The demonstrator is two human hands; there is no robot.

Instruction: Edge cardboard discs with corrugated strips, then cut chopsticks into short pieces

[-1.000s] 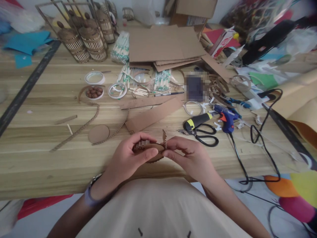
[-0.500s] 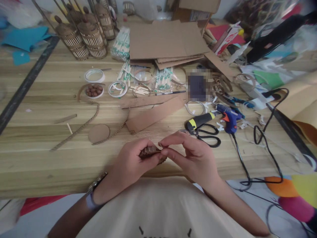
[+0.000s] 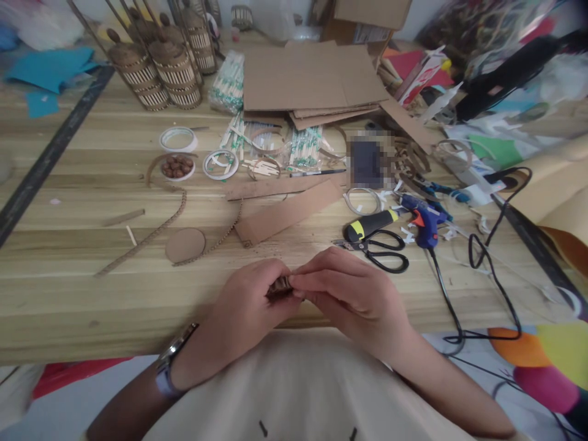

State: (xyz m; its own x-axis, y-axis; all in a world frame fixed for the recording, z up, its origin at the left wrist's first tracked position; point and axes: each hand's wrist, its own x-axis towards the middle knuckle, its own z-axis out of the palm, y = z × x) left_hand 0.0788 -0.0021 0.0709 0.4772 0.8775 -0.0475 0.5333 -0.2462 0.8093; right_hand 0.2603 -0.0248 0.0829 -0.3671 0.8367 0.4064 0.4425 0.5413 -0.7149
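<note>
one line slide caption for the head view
Left hand and right hand hold a corrugated cardboard piece at a wooden table, near scissors and a blue glue gun.

I am now holding the cardboard piece (image 3: 279, 286) tilted, its ridged side showing where its flat round face was showing a second ago. My right hand (image 3: 351, 294) is closing in on my left hand (image 3: 250, 300), fingers bunching together; the strip end, upright earlier, is no longer showing.

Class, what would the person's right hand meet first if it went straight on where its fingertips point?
The right hand would probably first meet the corrugated cardboard piece it seems to be pinching, then the left hand around it; exact depth is unclear.
</note>
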